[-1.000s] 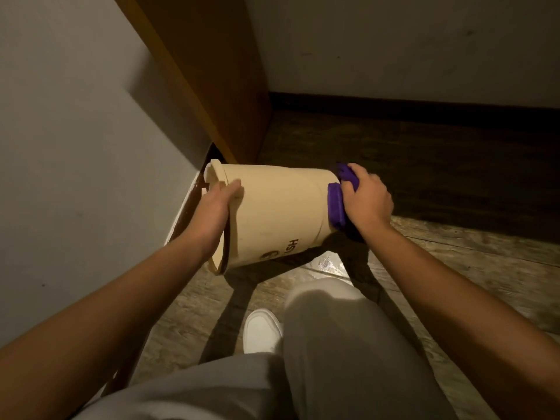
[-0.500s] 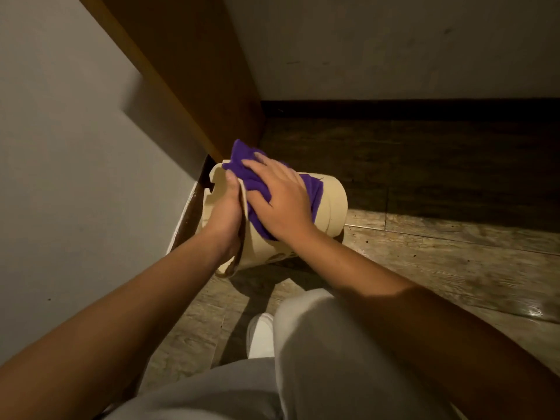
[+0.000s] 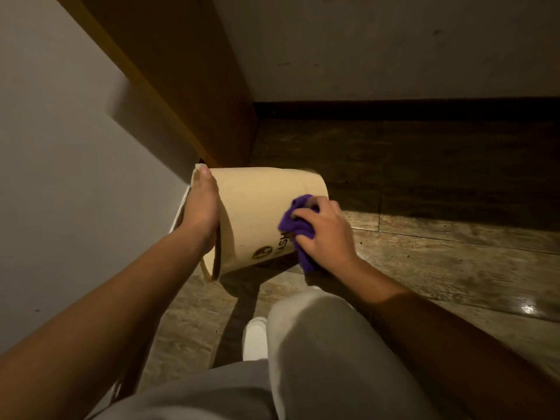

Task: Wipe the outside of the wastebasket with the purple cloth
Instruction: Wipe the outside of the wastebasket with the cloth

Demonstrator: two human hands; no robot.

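A cream wastebasket (image 3: 257, 207) with dark lettering is held on its side above the wooden floor, its open rim pointing left. My left hand (image 3: 201, 210) grips that rim, thumb on the outside wall. My right hand (image 3: 325, 234) presses a bunched purple cloth (image 3: 298, 225) against the basket's side close to its base, partly covering the lettering. Part of the cloth hangs below my palm.
A pale wall (image 3: 60, 177) stands close on the left, and a brown wooden panel (image 3: 188, 86) runs into the corner behind the basket. Dark skirting (image 3: 424, 110) lines the far wall. My bent knee (image 3: 318, 344) and white shoe (image 3: 254, 338) are below the basket.
My right hand slid the cloth from the basket's rim end, beside my left hand, across the wall to the base end. The left hand kept its grip on the rim.
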